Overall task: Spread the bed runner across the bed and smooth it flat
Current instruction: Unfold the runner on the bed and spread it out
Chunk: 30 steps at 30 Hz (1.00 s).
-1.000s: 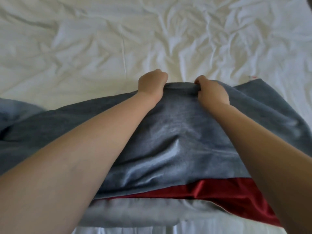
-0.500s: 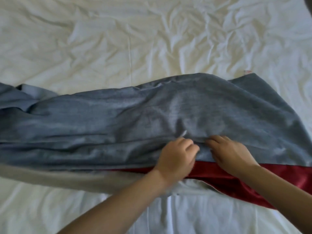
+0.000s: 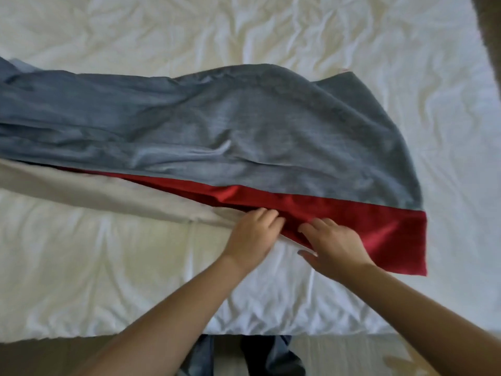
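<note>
The bed runner lies rumpled across the white bed, running out of view on the left. It has a grey-blue face, a red band along its near side and a beige layer showing at the left. My left hand grips the fabric with curled fingers where the red band meets the beige layer. My right hand holds the red band's near edge, fingers on top and thumb below it on the sheet.
The creased white sheet surrounds the runner on all sides. The bed's near edge runs along the bottom, with floor and dark trouser legs below it. A brown surface shows at the top right corner.
Both hands let go of the runner's far edge and drew back toward me, first to the grey and red seam, now to the red band's near edge. The view pulled back.
</note>
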### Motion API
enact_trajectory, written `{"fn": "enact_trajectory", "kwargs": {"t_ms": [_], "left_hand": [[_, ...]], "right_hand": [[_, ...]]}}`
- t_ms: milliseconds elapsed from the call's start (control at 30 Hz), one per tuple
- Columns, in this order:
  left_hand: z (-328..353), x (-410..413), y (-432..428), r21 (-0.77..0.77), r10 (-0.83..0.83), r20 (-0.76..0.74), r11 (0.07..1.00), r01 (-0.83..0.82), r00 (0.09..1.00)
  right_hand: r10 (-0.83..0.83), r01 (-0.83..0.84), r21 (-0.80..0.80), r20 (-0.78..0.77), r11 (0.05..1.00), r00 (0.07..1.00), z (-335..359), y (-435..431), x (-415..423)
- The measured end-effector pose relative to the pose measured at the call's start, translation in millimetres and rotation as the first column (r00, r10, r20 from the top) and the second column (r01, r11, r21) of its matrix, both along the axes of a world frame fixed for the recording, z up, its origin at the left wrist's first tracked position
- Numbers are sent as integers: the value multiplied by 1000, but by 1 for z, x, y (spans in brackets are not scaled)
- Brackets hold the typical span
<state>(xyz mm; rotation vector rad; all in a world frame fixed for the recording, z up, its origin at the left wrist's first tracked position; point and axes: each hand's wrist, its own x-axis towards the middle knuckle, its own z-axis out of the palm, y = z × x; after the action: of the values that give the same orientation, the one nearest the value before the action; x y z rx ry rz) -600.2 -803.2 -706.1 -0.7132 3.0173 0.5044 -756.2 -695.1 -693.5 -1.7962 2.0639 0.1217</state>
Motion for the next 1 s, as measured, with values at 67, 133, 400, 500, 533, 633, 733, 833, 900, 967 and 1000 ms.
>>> {"fn": "enact_trajectory", "kwargs": {"t_ms": [67,133,400,500,533,633,733,833,900,967,1000], "left_hand": [[0,-11,3,-43,31,92,999,-27,995],[1,-19,8,-63,56,168,997,-46,984],[-3,1,57,-37,39,221,999,-32,974],[-4,-1,81,-21,7,209,1000,-3,978],[-5,-5,89,-7,3,205,1000,-1,979],[-2,-24,112,47,-42,198,998,34,979],[0,-51,136,78,-110,193,992,97,975],[3,-80,155,115,-172,178,981,154,969],[4,-92,160,128,-188,170,978,167,967],[2,-92,155,125,-172,141,980,155,975],[1,-87,149,115,-156,126,983,142,980]], "right_hand": [[7,-5,18,-87,1000,996,-6,12,-8],[42,-45,-23,-128,999,991,-9,20,-13],[190,-209,-207,-110,956,976,-18,59,-27],[214,-232,-193,-112,953,970,-15,84,-30],[216,-236,-177,-122,956,969,-13,92,-33],[206,-227,-146,-145,963,968,-3,112,-51],[170,-192,-124,-174,973,970,9,136,-74],[104,-121,-64,-217,991,971,20,159,-99],[51,-59,-27,-234,998,971,25,165,-106],[7,-7,-2,-234,1000,972,25,162,-102],[-8,10,4,-225,1000,974,24,158,-97]]}}
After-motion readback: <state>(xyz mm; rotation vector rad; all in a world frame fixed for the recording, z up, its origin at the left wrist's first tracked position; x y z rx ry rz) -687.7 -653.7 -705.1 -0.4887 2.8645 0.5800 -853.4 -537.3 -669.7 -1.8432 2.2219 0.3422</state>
